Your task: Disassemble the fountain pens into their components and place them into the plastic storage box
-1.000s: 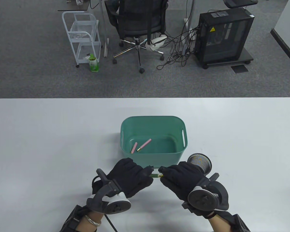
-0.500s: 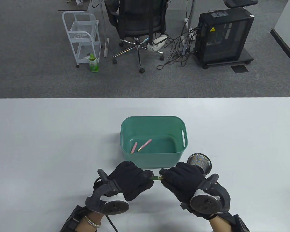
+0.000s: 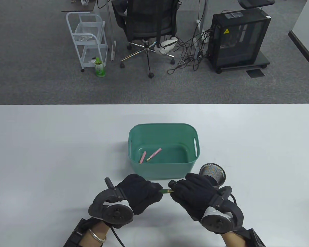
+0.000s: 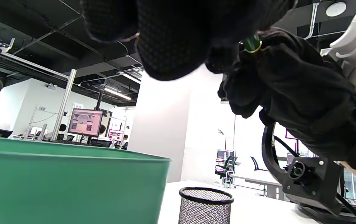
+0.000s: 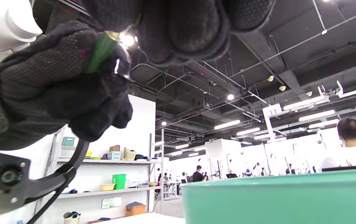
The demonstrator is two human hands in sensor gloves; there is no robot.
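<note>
A white hanging sign [image 5: 272, 109] under the workshop ceiling reads "11"; a small sign [image 4: 77, 106] above a distant monitor [image 4: 85, 122] reads "13". A yellow warning triangle [image 3: 226, 31] marks the computer tower [image 3: 238, 38].

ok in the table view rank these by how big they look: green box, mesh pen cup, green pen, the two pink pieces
1. green box
2. mesh pen cup
3. longer pink piece
4. shorter pink piece
The green pen is mostly hidden between the hands, so it can't be ranked.
</note>
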